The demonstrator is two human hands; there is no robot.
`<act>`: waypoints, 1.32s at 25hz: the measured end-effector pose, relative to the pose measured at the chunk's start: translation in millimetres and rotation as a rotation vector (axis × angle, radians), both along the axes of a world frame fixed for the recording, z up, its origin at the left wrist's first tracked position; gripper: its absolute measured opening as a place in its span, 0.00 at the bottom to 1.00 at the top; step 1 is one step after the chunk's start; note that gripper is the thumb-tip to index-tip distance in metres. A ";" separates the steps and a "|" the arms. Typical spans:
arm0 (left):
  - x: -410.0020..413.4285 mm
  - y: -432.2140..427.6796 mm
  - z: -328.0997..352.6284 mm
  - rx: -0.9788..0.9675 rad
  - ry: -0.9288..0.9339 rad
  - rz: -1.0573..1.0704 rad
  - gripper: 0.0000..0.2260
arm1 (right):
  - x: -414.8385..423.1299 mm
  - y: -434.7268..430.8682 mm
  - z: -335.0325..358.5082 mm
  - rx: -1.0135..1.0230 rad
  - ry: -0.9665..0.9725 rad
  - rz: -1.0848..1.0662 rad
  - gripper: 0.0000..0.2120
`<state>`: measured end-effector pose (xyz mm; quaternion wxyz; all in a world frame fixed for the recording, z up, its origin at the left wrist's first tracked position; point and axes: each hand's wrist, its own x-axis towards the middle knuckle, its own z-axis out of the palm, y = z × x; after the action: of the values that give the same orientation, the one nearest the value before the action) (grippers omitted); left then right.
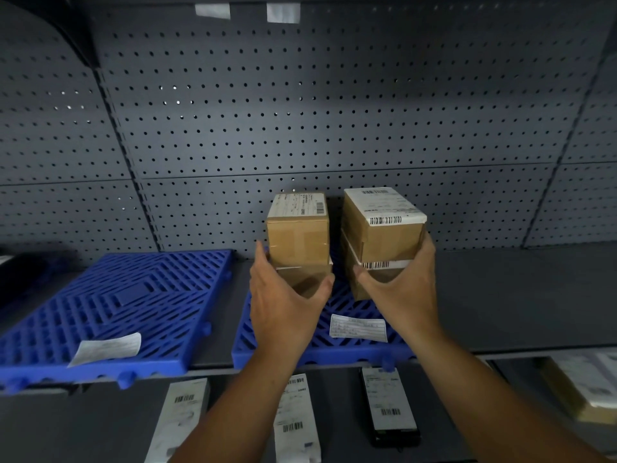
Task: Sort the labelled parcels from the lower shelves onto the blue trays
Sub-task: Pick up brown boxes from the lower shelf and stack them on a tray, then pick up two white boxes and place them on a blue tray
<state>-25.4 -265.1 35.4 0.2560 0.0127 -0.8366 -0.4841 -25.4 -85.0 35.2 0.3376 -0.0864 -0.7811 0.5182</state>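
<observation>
On the shelf, left tray point(117, 295): blue, carrying one paper label point(105, 349) at its front edge.
Left hand point(283, 302): thumb and fingers curled round the lower box of the left stack point(298, 235).
Right tray point(317, 357): blue; both two-box stacks stand on it, just apart.
Right hand point(400, 292): clasps the right stack point(380, 228) across both boxes.
Lower shelf point(100, 429): flat labelled parcels point(293, 419) lie in a row.

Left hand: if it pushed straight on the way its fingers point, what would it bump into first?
The left hand grips the lower box of the left stack, so that box comes first. Behind the stack stands the pegboard wall, though depth there is hard to judge.
</observation>
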 end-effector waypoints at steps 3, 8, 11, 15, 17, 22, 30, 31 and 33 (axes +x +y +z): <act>4.2 -7.5 -2.7 0.007 -0.020 -0.032 0.57 | 2.0 -2.0 -3.7 0.003 -0.042 -0.015 0.58; 10.8 -24.2 -4.8 -0.012 -0.012 -0.064 0.55 | 6.8 -2.2 -7.2 -0.012 -0.059 0.009 0.55; 13.2 -32.4 -9.2 -0.020 -0.016 -0.083 0.53 | 12.0 -4.9 -9.3 -0.003 -0.059 0.001 0.52; 21.6 -40.0 -15.4 -0.012 -0.001 -0.110 0.48 | 26.5 -1.7 -7.8 -0.003 -0.100 -0.065 0.57; 29.1 -45.8 -19.9 0.002 0.022 -0.091 0.43 | 40.2 -0.2 -7.5 0.031 -0.084 -0.118 0.56; 71.4 -54.4 -28.2 -0.005 0.016 -0.011 0.38 | 72.3 -18.3 -13.2 0.166 0.068 -0.047 0.44; 144.9 -53.5 -45.1 -0.163 0.009 0.135 0.33 | 115.4 -41.6 -48.6 0.256 0.004 0.147 0.42; 153.1 -56.0 -49.4 -0.198 0.011 0.158 0.32 | 122.0 -47.8 -54.0 0.267 0.018 0.174 0.40; 167.6 -63.7 -60.4 -0.265 0.003 0.192 0.28 | 136.7 -61.6 -67.8 0.299 0.070 0.230 0.34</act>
<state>142.2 -328.7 -25.0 0.3019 0.0577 -0.8877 -0.3429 111.3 -146.6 -32.6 0.3121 0.0728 -0.8419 0.4341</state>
